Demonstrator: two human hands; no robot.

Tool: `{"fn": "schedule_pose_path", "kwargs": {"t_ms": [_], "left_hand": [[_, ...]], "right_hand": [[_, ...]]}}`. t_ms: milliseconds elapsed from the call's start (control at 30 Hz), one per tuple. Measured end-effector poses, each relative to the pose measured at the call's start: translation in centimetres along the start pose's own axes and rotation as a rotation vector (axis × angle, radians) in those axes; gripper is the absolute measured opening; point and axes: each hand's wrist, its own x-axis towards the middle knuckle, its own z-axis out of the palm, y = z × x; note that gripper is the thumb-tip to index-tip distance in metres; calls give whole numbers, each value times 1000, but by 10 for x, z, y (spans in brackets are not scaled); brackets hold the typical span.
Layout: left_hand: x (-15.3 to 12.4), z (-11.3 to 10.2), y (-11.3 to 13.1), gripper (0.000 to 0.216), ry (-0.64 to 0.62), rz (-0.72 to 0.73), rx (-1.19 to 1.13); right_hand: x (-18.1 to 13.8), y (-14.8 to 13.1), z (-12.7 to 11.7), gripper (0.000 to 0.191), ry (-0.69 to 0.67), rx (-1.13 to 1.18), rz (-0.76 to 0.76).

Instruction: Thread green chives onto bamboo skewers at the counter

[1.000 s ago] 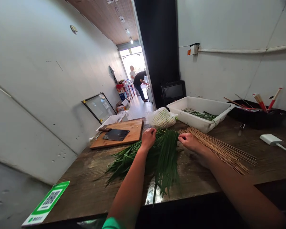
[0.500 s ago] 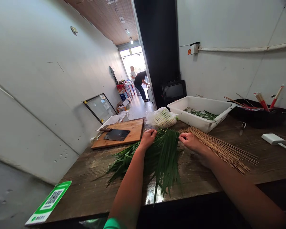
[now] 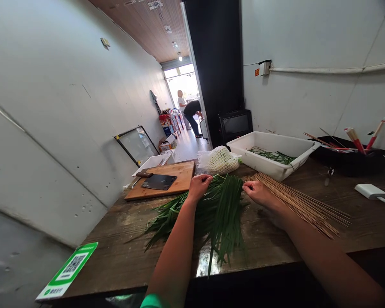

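Note:
Long green garlic chives (image 3: 226, 209) fan out over the table's near side, with more chives (image 3: 170, 211) lying to their left. At their upper left, my left hand (image 3: 200, 186) is closed in a pinch on a thin pale stick, seemingly a bamboo skewer (image 3: 223, 175), at the top of the chives. My right hand (image 3: 256, 190) is pinched closed at the right edge of the fan; what lies between its fingertips is too small to make out. Beneath and beyond the right hand spreads a loose bundle of bamboo skewers (image 3: 301, 203).
A cleaver (image 3: 158, 181) lies on a wooden cutting board (image 3: 182, 177) at left. Behind the chives sit a net-wrapped vegetable (image 3: 220, 159) and a white tub (image 3: 276, 169) holding chives. A black tray (image 3: 372, 160) and white adapter (image 3: 368, 191) are at right. Two people stand far back.
Both hands keep nearly the same pinched pose at the chives. The whole view has shifted slightly right and down. In the background, the person in black bends lower.

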Motion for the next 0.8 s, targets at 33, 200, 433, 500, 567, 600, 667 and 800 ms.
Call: {"fn": "schedule_pose_path", "kwargs": {"t_ms": [33,200,433,500,567,600,667,800], "left_hand": [[0,0,0,25,-6,1,4],[0,-1,-1,23,-17,9,4],[3,1,-6,25,16,-9,-21],[3,1,-6,27,19,5,-8],[3,1,-6,27,24,18,16],[3,1,-6,27,26,22,26],[3,2,-7,24,24,25,28],[3,5,-10,22,-12,30,-17]], "right_hand": [[0,0,0,31,-2,-7,5],[0,0,0,32,-3,-28,18],[-1,-2,-2,32,-15,-2,28],[-1,-3,-2,32,-13,0,32],[-2,-3,-2,33,-10,-7,24],[-2,-3,-2,34,-10,-12,20],[-2,-3,-3,34,-13,-16,20],[-2,-4,-4,33,-17,-20,34]]}}
